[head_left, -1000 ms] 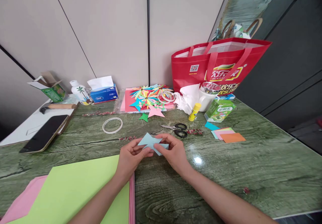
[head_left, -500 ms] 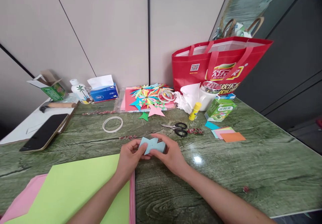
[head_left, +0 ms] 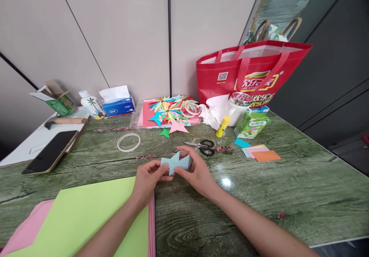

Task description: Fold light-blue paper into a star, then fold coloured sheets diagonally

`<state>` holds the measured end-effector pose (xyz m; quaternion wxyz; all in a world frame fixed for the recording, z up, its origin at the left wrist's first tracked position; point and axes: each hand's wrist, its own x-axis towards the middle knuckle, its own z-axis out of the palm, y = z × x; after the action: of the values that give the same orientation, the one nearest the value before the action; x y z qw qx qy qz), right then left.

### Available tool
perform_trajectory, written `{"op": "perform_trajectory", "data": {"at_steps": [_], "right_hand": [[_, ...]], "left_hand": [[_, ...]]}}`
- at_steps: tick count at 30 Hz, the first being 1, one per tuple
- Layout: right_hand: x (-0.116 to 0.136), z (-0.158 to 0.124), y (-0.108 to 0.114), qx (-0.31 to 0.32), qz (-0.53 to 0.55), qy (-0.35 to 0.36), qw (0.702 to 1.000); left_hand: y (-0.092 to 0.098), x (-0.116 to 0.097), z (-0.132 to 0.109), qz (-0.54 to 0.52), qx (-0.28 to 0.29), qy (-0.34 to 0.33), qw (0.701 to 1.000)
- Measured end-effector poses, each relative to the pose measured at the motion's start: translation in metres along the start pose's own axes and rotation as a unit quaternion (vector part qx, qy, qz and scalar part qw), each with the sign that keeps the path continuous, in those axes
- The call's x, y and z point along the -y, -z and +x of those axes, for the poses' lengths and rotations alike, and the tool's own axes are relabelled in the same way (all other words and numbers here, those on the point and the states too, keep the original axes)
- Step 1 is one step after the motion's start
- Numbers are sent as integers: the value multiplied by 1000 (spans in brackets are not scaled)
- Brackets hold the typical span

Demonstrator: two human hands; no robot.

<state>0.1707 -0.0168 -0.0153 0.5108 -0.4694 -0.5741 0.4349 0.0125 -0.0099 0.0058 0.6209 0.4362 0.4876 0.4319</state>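
Pale blue paper star (head_left: 175, 163), matte and thin, is pinched between both hands over the middle of the worktop (head_left: 259, 203). Left hand (head_left: 145, 177) grips its left end, thumb flat on the front face, fingers curled behind. Right hand (head_left: 200, 173) grips the other end, thumb pressed on the lower front, index finger raised along the upper edge; contact of the remaining fingertips hidden by the paper. One sharp tip points up, another down; right side shows a fold with a second face. Small dark speck near its centre. Worktop surface glossy, dark green, streaked like wood grain, with a bright glare spot beyond the right wrist and printed sprigs of reddish blossom. Under the line of the left forearm, a smooth lime-green sheet (head_left: 92, 211) overlaps a pile of pink sheets (head_left: 27, 226), edges layered. Just beyond the right hand, scissors (head_left: 199, 145): slim metal blades, black looped handles, lying flat. Farther left, a white tape ring (head_left: 128, 150), round and narrow-banded. Behind, a small green star (head_left: 165, 133) lies beside a larger pink star (head_left: 178, 127); past them, a spiky heap of multicoloured folded paper (head_left: 168, 112). Yellow glue stick (head_left: 222, 128), cylindrical, stands near crumpled white tissue (head_left: 211, 114). To the right, flat paper slips (head_left: 267, 156) fan out, orange on top.
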Motion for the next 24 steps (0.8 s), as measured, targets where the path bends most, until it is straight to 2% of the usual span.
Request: {"op": "perform_trajectory", "data": {"at_steps": [7, 10, 15, 18, 24], "right_hand": [[1, 5, 6, 27, 41, -11, 999], [0, 7, 8, 59, 87, -30, 994], [1, 6, 6, 71, 103, -61, 990], [1, 5, 4, 88, 109, -72, 987], [0, 5, 2, 41, 140, -117, 982]], "left_hand": [[-1, -2, -2, -14, 17, 11, 1000], [0, -1, -3, -17, 29, 17, 999], [3, 1, 0, -21, 41, 37, 998], [4, 1, 1, -18, 88, 49, 995], [3, -2, -3, -46, 163, 43, 985]]}}
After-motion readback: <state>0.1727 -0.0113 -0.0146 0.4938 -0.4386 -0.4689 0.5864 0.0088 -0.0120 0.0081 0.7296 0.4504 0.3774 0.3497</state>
